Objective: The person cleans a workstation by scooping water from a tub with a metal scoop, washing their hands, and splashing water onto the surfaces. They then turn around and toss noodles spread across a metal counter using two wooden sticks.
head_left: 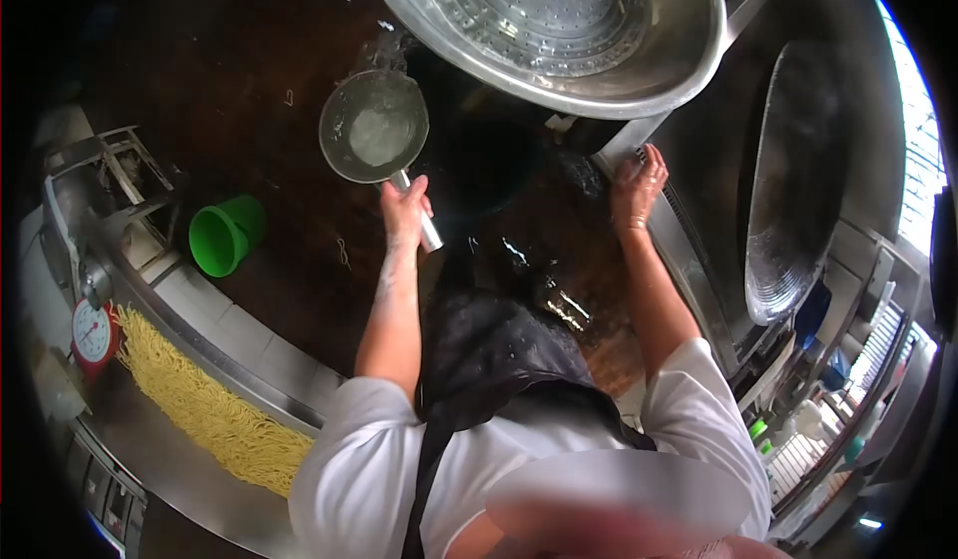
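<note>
My left hand (404, 210) is wrapped round the metal handle of a large round ladle (374, 128). The ladle is held out over the dark wet floor, with cloudy liquid or a pale reflection in its bowl. Splashing liquid shows just beyond its far rim. My right hand (639, 190) is at the steel edge of the cooking range (684, 250), fingers stretched forward and slightly bent, with nothing seen in them. Whether it presses on that edge I cannot tell. Ahead of both hands is a wide steel basin (639, 95) with a perforated bottom.
A green bucket (225, 238) stands tilted in view on the left. Yellow noodles (210, 399) lie on a steel counter (200, 484) beside a red dial scale (93, 331). A large wok (788, 190) is at right, with a utensil rack (848, 379) behind it.
</note>
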`<state>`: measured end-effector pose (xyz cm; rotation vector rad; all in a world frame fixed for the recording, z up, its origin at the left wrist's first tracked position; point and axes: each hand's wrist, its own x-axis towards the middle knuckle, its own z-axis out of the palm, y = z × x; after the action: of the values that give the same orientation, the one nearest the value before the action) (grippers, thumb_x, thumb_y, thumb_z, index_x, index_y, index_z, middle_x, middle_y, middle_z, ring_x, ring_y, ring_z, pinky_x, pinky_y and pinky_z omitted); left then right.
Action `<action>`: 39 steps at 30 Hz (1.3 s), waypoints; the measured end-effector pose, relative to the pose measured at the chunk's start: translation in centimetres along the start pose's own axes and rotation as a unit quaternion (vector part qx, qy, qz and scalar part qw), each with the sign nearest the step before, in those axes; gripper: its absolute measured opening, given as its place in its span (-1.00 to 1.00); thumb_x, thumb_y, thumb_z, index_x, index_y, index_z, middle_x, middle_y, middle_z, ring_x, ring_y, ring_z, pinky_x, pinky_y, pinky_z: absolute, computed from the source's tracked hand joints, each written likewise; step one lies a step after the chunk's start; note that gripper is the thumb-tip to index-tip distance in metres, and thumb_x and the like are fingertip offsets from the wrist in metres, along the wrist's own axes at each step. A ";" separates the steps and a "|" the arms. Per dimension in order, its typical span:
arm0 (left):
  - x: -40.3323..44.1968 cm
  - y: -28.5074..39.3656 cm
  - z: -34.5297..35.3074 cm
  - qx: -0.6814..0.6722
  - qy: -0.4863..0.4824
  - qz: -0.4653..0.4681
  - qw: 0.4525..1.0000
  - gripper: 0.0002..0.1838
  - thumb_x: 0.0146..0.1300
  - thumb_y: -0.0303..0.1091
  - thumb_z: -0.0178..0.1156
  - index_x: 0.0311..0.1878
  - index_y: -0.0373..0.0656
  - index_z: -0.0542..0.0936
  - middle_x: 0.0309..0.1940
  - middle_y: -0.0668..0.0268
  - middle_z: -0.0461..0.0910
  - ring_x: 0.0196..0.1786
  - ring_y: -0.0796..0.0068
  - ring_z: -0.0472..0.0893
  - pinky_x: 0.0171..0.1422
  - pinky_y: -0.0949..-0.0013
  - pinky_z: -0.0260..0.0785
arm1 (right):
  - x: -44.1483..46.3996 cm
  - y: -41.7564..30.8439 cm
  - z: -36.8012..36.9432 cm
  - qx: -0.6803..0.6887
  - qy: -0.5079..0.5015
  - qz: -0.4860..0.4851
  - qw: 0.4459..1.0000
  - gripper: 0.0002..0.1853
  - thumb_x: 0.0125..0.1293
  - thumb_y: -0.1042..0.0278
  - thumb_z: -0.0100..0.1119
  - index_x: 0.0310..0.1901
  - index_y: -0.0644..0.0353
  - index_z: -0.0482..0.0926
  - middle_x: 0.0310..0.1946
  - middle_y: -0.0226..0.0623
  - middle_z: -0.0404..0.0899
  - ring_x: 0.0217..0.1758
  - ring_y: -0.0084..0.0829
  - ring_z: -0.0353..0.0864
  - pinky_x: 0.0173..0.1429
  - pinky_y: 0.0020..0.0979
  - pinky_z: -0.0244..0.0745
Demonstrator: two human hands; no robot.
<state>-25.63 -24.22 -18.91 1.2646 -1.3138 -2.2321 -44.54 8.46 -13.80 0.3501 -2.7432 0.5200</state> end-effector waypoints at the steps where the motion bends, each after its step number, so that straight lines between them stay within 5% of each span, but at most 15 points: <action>1: -1.4 3.6 -0.4 0.028 -0.021 -0.003 0.999 -0.68 0.23 -0.47 0.35 -0.09 -0.22 0.38 -0.46 0.34 0.48 -0.69 0.60 0.40 -0.67 0.47 0.30 | 0.6 -4.3 -1.3 0.081 0.024 -0.033 0.996 -0.43 0.09 0.57 0.19 0.21 0.22 0.42 0.21 -0.02 0.44 0.30 0.04 0.37 0.43 -0.03 0.22; 3: -3.4 9.3 -1.5 0.156 -0.036 0.010 0.987 -0.69 0.23 -0.45 0.34 -0.12 -0.22 0.37 -0.51 0.35 0.47 -0.66 0.61 0.43 -0.63 0.47 0.34 | 1.8 -12.9 -2.4 0.167 -0.055 -0.175 0.969 -0.38 -0.01 0.56 0.22 0.21 0.21 0.46 0.26 -0.04 0.41 0.38 0.03 0.32 0.48 -0.01 0.17; 7: -6.2 19.4 -1.2 0.370 -0.038 0.025 0.928 -0.68 0.22 -0.39 0.31 -0.09 -0.29 0.39 -0.54 0.28 0.52 -0.64 0.53 0.51 -0.56 0.38 0.40 | 4.8 -25.8 3.7 -0.079 -0.070 -0.262 0.959 -0.32 0.28 0.33 0.08 0.45 0.24 0.23 0.30 0.13 0.36 0.45 0.00 0.28 0.51 0.13 0.08; 11: -3.8 22.3 -1.8 0.495 -0.045 0.116 0.860 -0.57 0.17 -0.38 0.27 0.06 -0.35 0.43 -0.52 0.27 0.52 -0.63 0.51 0.49 -0.52 0.34 0.43 | 11.8 -28.8 6.5 -0.046 -0.300 -0.162 0.939 -0.53 0.37 0.37 0.00 0.29 0.30 0.38 -0.02 0.12 0.65 0.02 -0.04 0.72 0.09 -0.08 0.61; 13: -2.6 24.2 -1.0 0.510 -0.040 0.079 0.855 -0.43 0.15 -0.27 0.29 0.16 -0.42 0.44 0.01 -0.24 0.61 0.13 -0.17 0.60 0.22 0.03 0.44 | 12.8 -27.8 4.6 -0.069 -0.243 -0.233 0.939 -0.80 0.37 0.37 -0.02 -0.07 0.25 0.51 -0.24 -0.01 0.73 -0.15 -0.06 0.77 -0.10 -0.13 0.67; 18: -0.6 26.5 3.6 0.607 -0.045 0.079 0.790 -0.58 0.14 -0.34 0.19 0.05 -0.37 0.59 0.05 -0.23 0.59 0.15 -0.14 0.59 0.26 0.02 0.45 | 21.1 -25.8 -5.8 -0.091 -0.088 -0.310 0.942 -0.81 0.38 0.34 -0.03 -0.10 0.12 0.57 -0.42 0.08 0.67 -0.39 0.09 0.72 -0.34 0.01 0.61; 20: -0.1 26.7 6.4 0.637 -0.072 0.120 0.758 -0.65 0.13 -0.37 0.18 -0.05 -0.35 0.67 0.07 -0.18 0.59 0.17 -0.10 0.59 0.25 0.04 0.47 | 23.9 -26.0 -10.5 -0.052 -0.116 -0.210 0.969 -0.79 0.30 0.37 0.11 -0.08 0.24 0.57 -0.29 0.07 0.67 -0.14 0.09 0.68 0.04 0.00 0.56; 27: 5.6 25.0 13.6 0.689 -0.130 0.167 0.694 -0.68 0.11 -0.40 0.18 -0.07 -0.28 0.71 0.03 -0.08 0.65 0.17 0.00 0.62 0.20 0.09 0.52 | 30.2 -16.8 -7.7 -0.042 -0.033 -0.259 0.964 -0.72 0.25 0.36 0.11 0.00 0.05 0.61 -0.32 0.06 0.69 -0.16 0.01 0.72 0.00 -0.03 0.58; 29: 4.4 25.9 13.3 0.616 -0.143 0.096 0.768 -0.71 0.13 -0.38 0.21 -0.11 -0.28 0.69 -0.20 0.01 0.68 -0.15 0.12 0.69 -0.05 0.13 0.53 | 25.2 -21.5 -11.9 -0.098 -0.055 -0.251 0.961 -0.76 0.40 0.26 -0.01 0.04 -0.07 0.57 -0.30 0.01 0.70 -0.19 0.07 0.72 -0.15 0.04 0.60; 30: 4.1 25.9 12.8 0.579 -0.145 0.087 0.797 -0.72 0.14 -0.37 0.22 -0.11 -0.29 0.67 -0.33 0.07 0.67 -0.30 0.22 0.67 -0.18 0.15 0.51 | 24.6 -21.6 -10.9 -0.145 -0.125 -0.226 0.955 -0.74 0.43 0.25 -0.05 0.07 -0.15 0.55 -0.24 -0.02 0.70 -0.11 0.09 0.71 -0.03 0.07 0.57; 32: 3.1 26.3 11.2 0.496 -0.150 0.072 0.852 -0.72 0.18 -0.30 0.25 -0.14 -0.31 0.62 -0.51 0.26 0.56 -0.54 0.49 0.54 -0.42 0.25 0.40 | 21.7 -23.0 -9.9 -0.132 -0.141 -0.246 0.950 -0.73 0.41 0.30 -0.08 0.07 -0.03 0.52 -0.29 0.09 0.69 -0.20 0.13 0.71 -0.16 0.08 0.60; 35: 0.8 25.7 7.6 0.419 -0.120 0.056 0.898 -0.68 0.16 -0.37 0.20 -0.03 -0.28 0.56 -0.53 0.33 0.48 -0.57 0.51 0.47 -0.44 0.28 0.36 | 17.8 -22.5 -3.6 -0.111 -0.139 -0.287 0.942 -0.81 0.31 0.44 0.01 -0.08 0.22 0.51 -0.40 0.04 0.69 -0.35 0.02 0.75 -0.27 -0.03 0.66; 37: -1.4 26.1 5.8 0.416 -0.135 0.038 0.899 -0.76 0.11 -0.38 0.18 -0.17 -0.29 0.55 -0.58 0.36 0.42 -0.58 0.51 0.46 -0.46 0.27 0.34 | 14.8 -22.5 -1.6 -0.139 -0.165 -0.288 0.933 -0.75 0.33 0.40 0.01 0.01 0.19 0.49 -0.36 -0.01 0.70 -0.28 -0.05 0.76 -0.23 -0.09 0.67; 38: -2.0 26.5 5.1 0.460 -0.128 0.035 0.878 -0.61 0.10 -0.39 0.18 -0.01 -0.41 0.56 -0.44 0.00 0.65 -0.48 0.26 0.68 -0.31 0.18 0.49 | 13.9 -22.2 -0.1 -0.126 -0.209 -0.272 0.931 -0.71 0.34 0.37 0.00 0.06 0.19 0.49 -0.34 -0.05 0.71 -0.25 -0.08 0.77 -0.21 -0.08 0.67; 39: -3.0 26.8 4.8 0.492 -0.109 0.041 0.863 -0.59 0.11 -0.38 0.19 0.01 -0.42 0.54 -0.40 -0.03 0.65 -0.42 0.20 0.70 -0.26 0.14 0.50 | 12.8 -22.6 -0.4 -0.125 -0.223 -0.250 0.934 -0.71 0.36 0.36 -0.03 0.06 0.19 0.52 -0.33 -0.09 0.71 -0.22 -0.09 0.77 -0.16 -0.08 0.66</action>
<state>-32.81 -34.59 5.35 1.1480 -2.7249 -1.6425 -49.44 -14.06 -1.85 1.1800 -2.9137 -0.0584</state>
